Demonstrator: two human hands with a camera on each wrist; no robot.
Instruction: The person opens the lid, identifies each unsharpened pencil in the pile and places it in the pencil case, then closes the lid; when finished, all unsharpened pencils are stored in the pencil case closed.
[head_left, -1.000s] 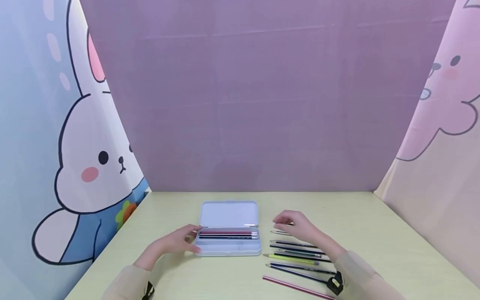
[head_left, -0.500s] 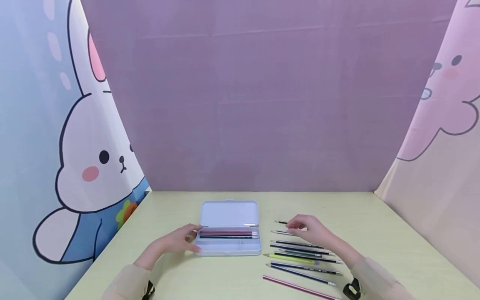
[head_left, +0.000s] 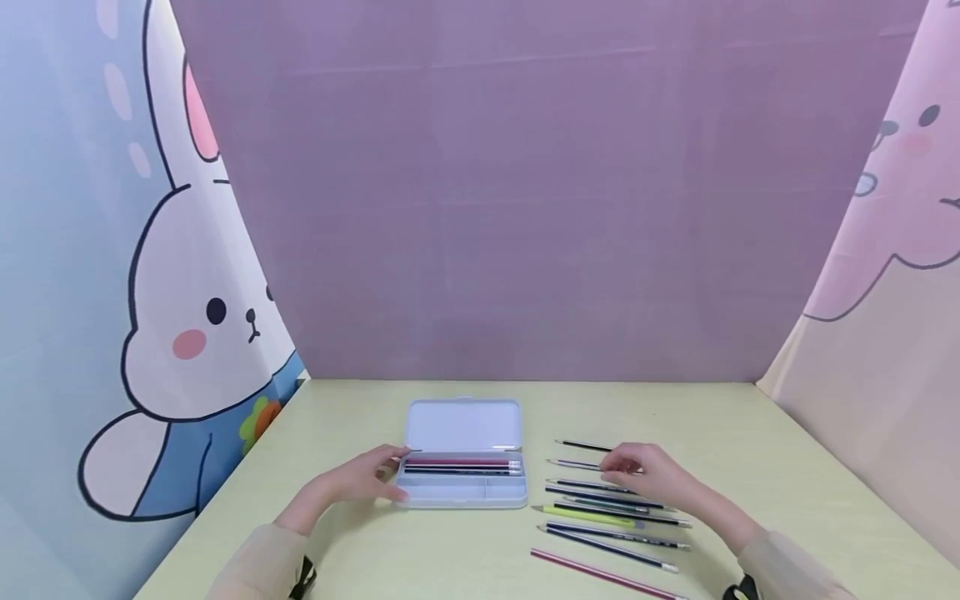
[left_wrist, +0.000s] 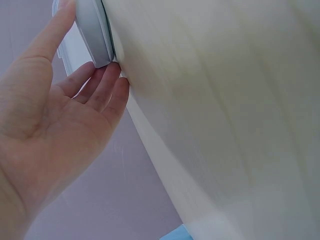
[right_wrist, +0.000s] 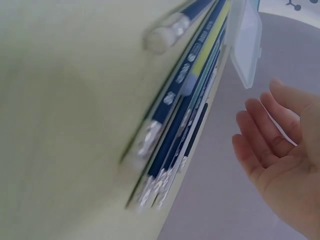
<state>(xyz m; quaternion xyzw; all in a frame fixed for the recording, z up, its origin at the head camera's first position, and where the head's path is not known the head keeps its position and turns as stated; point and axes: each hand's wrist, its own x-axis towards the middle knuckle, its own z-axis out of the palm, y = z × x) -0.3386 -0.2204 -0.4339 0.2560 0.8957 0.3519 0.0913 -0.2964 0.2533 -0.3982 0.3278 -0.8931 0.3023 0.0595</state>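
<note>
A: What's the setup, bkgd first?
B: Purple backdrop, pale table in front.
A: Pencil case?
B: On tbl, approx. ctr.; lid tipped back on the far side.
A: Hands?
B: L hand grips the case's L end, thumb at front corner, fingertips at rear. R hand is over the rear loose pencils, fingers loosely bent, nothing held; can't tell if it touches any.
A: Pencils?
B: Red & dark ones, i.e. the cased pencils, lie in the rear compt. R of case: loose dark pencils, approx. side by side, w/ a yellow-green pencil among them & a red pencil nearest the person.
</note>
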